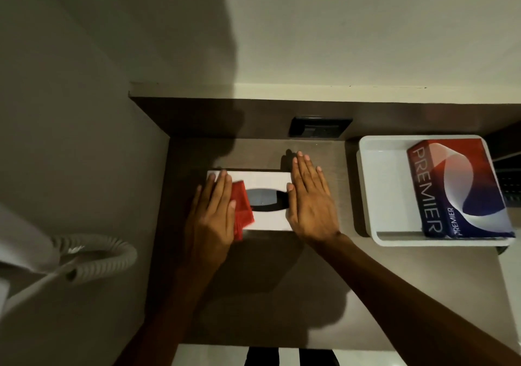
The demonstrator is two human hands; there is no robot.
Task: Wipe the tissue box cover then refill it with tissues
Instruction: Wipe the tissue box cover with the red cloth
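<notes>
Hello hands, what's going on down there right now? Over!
Left hand flat on red cloth, pressing it on the white tissue box cover. Right hand flat, steadying the cover. Refill pack waiting in white tray. Nothing blocking.

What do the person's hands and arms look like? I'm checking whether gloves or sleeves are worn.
Both the left hand and right hand are bare: no gloves, rings or watch visible. The forearms show no sleeves, as far as the frame reaches. Fingernails are short.
</notes>
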